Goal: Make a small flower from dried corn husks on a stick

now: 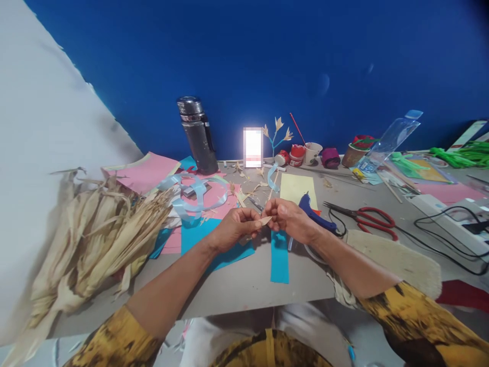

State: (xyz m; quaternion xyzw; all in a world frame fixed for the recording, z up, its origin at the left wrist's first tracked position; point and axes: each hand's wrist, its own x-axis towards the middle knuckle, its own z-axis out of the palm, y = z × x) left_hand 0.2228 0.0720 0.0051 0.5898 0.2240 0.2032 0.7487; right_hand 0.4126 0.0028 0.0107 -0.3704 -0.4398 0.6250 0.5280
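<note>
My left hand is closed in a pinch on a small pale piece of corn husk, cut to a pointed petal shape. Close against it, my right hand has its fingers curled in by the tip of the piece; what lies inside those fingers is hidden. Both hands are above the grey table. Under them lie a blue sheet and a blue strip. A blue glue gun rests just right of my right hand. Behind stands a husk flower stem with several blooms.
A bundle of dry corn husks fills the left side. A dark thermos stands behind pale blue ribbon. Red-handled scissors, a power strip with cables and a tilted plastic bottle are on the right.
</note>
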